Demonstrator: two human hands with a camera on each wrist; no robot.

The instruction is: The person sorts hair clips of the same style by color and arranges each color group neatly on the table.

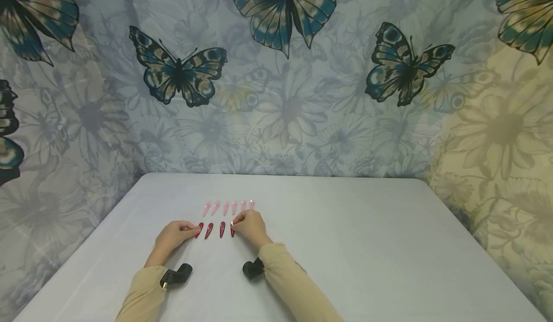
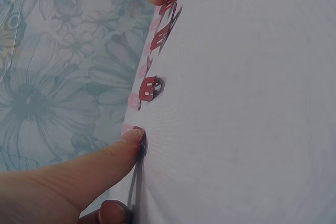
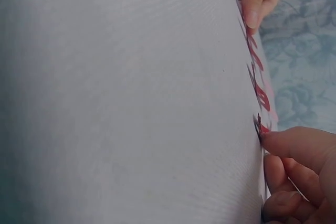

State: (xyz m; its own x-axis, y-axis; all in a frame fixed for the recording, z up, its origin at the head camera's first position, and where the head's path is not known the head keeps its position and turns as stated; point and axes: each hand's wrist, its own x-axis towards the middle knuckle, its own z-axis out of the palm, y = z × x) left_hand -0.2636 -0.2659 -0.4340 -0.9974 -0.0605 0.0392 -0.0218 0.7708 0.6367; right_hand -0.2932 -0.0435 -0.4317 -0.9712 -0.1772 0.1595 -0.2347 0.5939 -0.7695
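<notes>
Several red snap hair clips (image 1: 222, 230) lie in a row on the white table, each set lengthwise away from me. My left hand (image 1: 172, 238) has its fingertips on the leftmost red clip (image 1: 199, 230), pinching it; in the left wrist view a fingertip covers most of that clip (image 2: 139, 139). At the row's other end, my right hand (image 1: 252, 226) pinches the rightmost red clip (image 1: 232, 230) between thumb and finger. The right wrist view shows the thumb against this clip (image 3: 263, 128), hiding part of it. Between the hands lie two more red clips, untouched.
Behind the red row runs a second row of several pink hair clips (image 1: 226, 208). The white table (image 1: 367, 245) stretches away to the right. A curtain with butterflies and flowers (image 1: 294, 120) hangs behind the table. Each wrist bears a black camera (image 1: 177, 275).
</notes>
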